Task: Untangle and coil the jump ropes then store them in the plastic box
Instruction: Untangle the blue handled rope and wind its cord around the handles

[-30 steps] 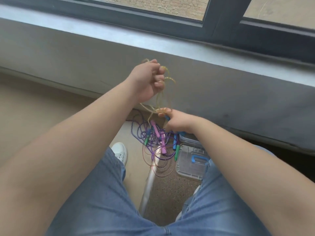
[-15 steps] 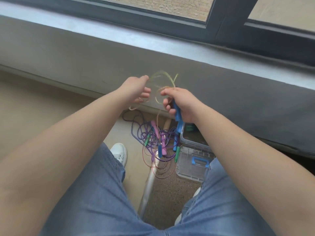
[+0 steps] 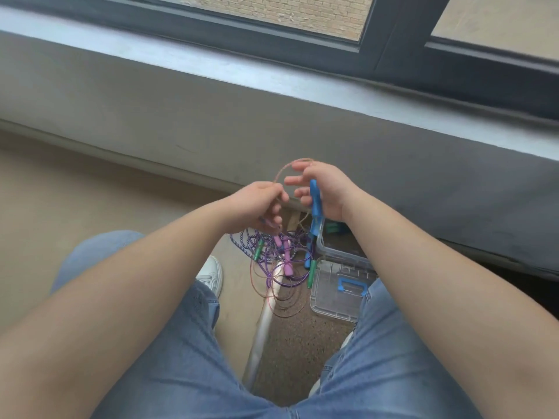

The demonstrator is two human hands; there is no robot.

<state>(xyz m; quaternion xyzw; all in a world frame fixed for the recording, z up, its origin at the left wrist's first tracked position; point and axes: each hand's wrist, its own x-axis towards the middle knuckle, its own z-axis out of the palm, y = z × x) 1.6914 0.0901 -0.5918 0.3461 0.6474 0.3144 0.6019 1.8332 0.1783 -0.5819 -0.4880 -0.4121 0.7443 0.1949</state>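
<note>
Above the knees, right hand (image 3: 328, 192) grips blue handles (image 3: 315, 204) upright; left hand (image 3: 260, 205) pinches thin cord loop (image 3: 282, 173) beside it; plastic box (image 3: 335, 252) below, nearer right; tangle (image 3: 276, 261) on floor.

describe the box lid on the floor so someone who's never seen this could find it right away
Look below the grey window ledge to the floor between the person's knees. The lid lies flat beside the tangled ropes, just nearer than the open plastic box. It alone is clear with a blue handle.

Two hands (image 3: 260, 204), one plastic box (image 3: 341, 252), one lid (image 3: 335, 294), two pink handles (image 3: 286, 255), two green handles (image 3: 311, 273), one white shoe (image 3: 210, 275).
</note>
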